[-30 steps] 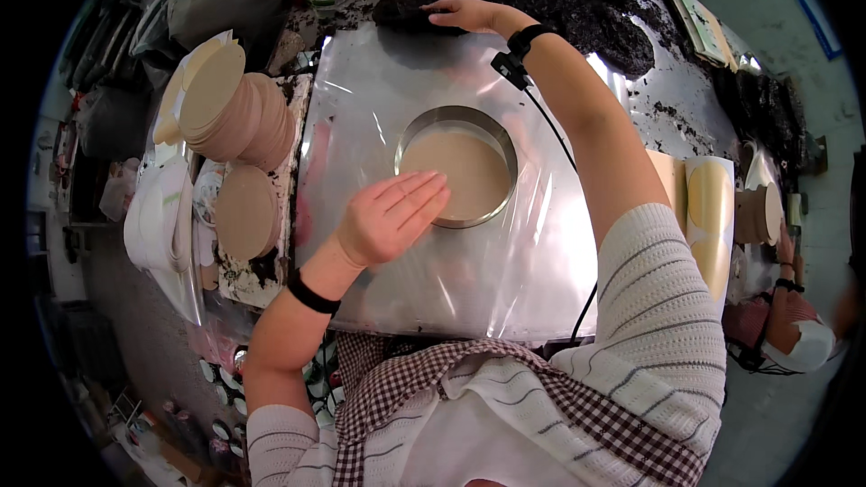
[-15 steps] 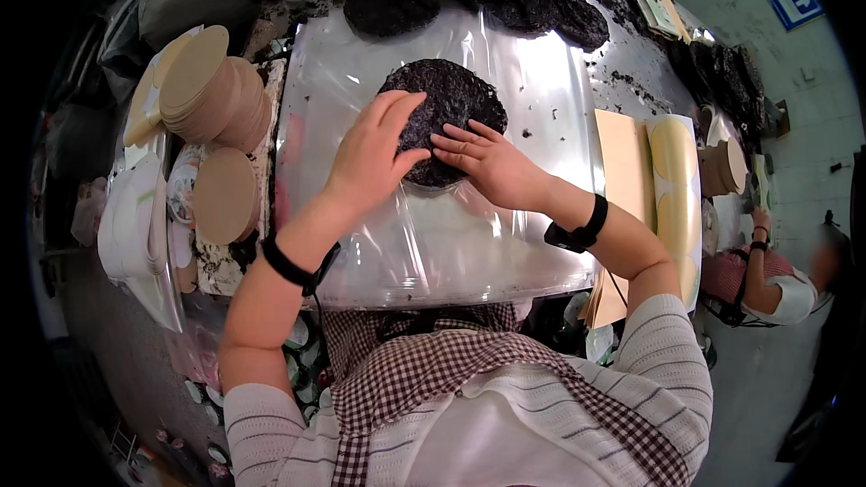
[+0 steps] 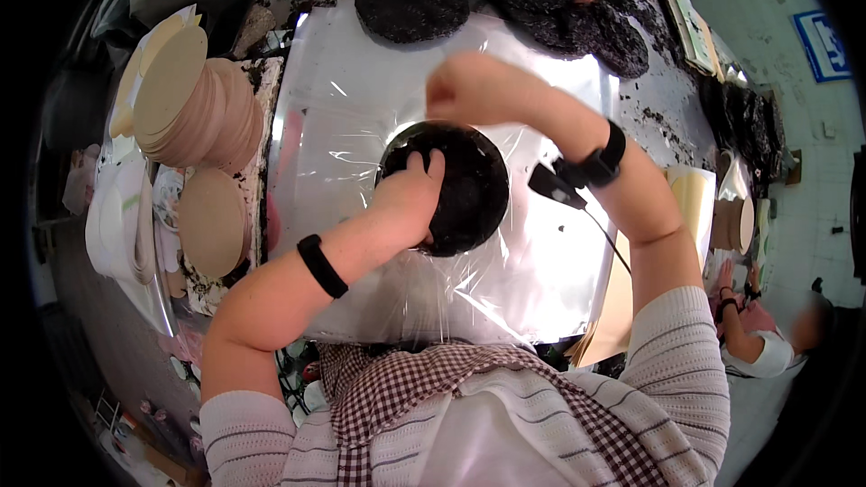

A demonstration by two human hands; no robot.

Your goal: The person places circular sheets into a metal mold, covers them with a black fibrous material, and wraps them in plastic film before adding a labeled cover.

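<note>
Currently | left hand (image 3: 410, 201): fingers partly spread, touching black fibrous disc (image 3: 469, 189), no grasp visible | right hand (image 3: 469, 90): curled, blurred, hold unclear | disc: sunk in round hollow amid clear plastic film (image 3: 424, 307) | risk: uneven pressing could tear or bunch film

Bright white glare streaks the shiny plastic sheet (image 3: 552, 275), blur smears the right hand (image 3: 478, 90), and fisheye distortion curves everything toward black corners.

The table (image 3: 672, 81) (crumbs (image 3: 666, 135) scattered) carries plastic sheeting (image 3: 347, 126) and dark slabs (image 3: 541, 22).
</note>
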